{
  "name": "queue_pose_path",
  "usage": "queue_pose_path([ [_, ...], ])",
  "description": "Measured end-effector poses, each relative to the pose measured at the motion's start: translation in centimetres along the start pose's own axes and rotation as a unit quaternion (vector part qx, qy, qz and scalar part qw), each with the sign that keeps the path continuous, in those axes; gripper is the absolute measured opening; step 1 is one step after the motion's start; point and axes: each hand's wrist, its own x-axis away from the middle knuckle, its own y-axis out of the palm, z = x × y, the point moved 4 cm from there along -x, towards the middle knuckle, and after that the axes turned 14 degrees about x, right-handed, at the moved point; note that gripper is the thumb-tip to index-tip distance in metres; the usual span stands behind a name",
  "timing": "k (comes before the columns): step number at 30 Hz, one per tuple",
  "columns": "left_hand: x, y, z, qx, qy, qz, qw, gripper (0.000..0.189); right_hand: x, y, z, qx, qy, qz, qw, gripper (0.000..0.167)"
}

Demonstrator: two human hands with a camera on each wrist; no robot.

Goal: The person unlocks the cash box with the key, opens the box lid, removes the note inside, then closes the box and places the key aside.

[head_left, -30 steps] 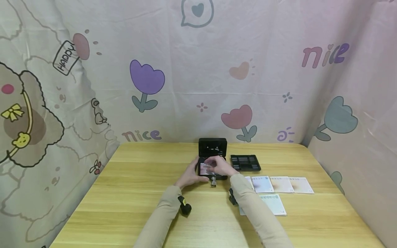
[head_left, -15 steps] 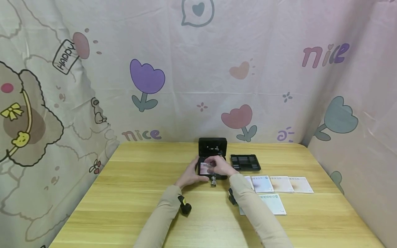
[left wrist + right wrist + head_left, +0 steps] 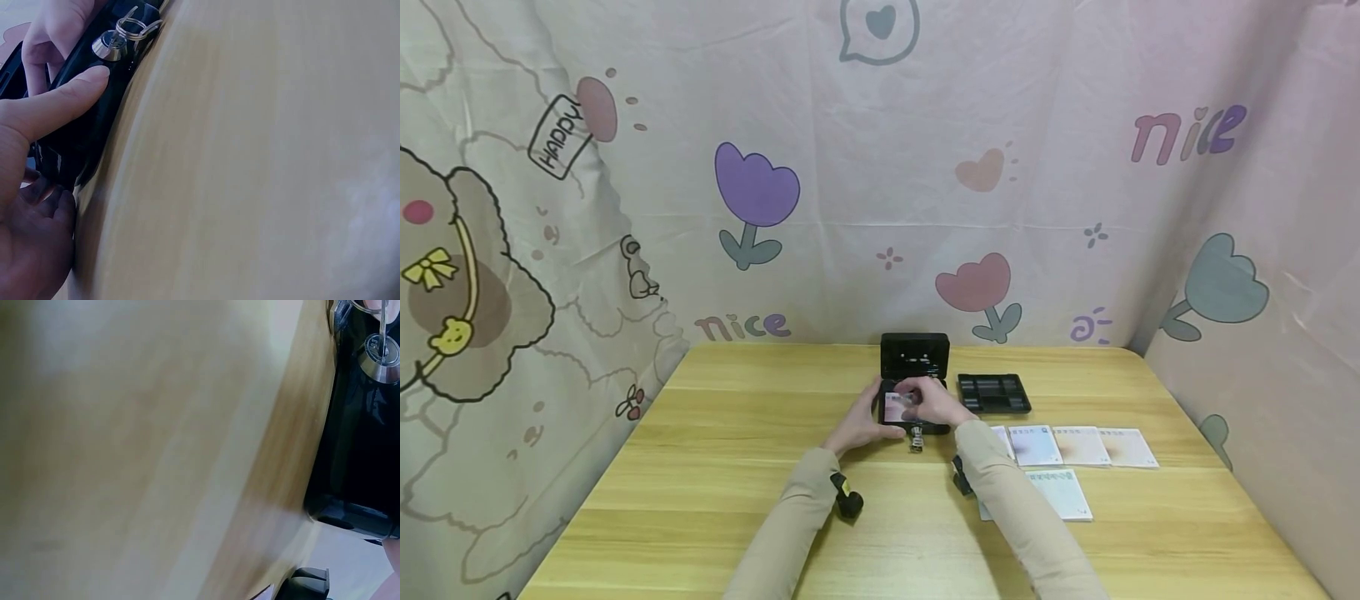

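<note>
A black cash box (image 3: 934, 430) stands near the middle of the table with its lid (image 3: 914, 357) raised. My left hand (image 3: 859, 422) grips the box's left side, its thumb along the front beside the lock (image 3: 110, 45) and its fingers round the far side. Keys on a ring (image 3: 131, 29) hang from this lock. My right hand (image 3: 934, 402) reaches into the box, fingers bent down over a pinkish printed paper note (image 3: 895, 407). The fingertips are partly hidden, and I cannot tell whether they pinch the note.
A black compartment tray (image 3: 994, 394) lies right of the box. Several printed paper notes, such as a bluish one (image 3: 1034, 446) and a beige one (image 3: 1081, 446), lie in a row at the right. A greenish note (image 3: 1063, 496) lies nearer, partly under the right sleeve (image 3: 1018, 496).
</note>
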Motion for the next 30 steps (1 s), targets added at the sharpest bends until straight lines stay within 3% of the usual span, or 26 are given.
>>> queue_pose_path([
  [12, -0.07, -0.03, 0.17, 0.014, 0.039, -0.007, 0.9991, 0.112, -0.30, 0.26, -0.49, 0.067, -0.014, 0.003, 0.9977, 0.050],
  [19, 0.16, -0.02, -0.03, -0.011, -0.010, -0.002, 0.9999, 0.115, -0.35, 0.30, -0.59, 0.084, -0.018, -0.002, 0.9963, 0.050],
  [22, 0.08, 0.00, -0.07, -0.012, -0.011, -0.002, 0.9999, 0.116, -0.32, 0.27, -0.53, 0.088, -0.029, 0.003, 0.9957, 0.052],
  [30, 0.00, -0.01, -0.07, -0.011, -0.009, -0.002, 0.9999, 0.116, -0.12, -0.29, -0.27, 0.010, -0.023, 0.005, 0.9997, 0.056],
])
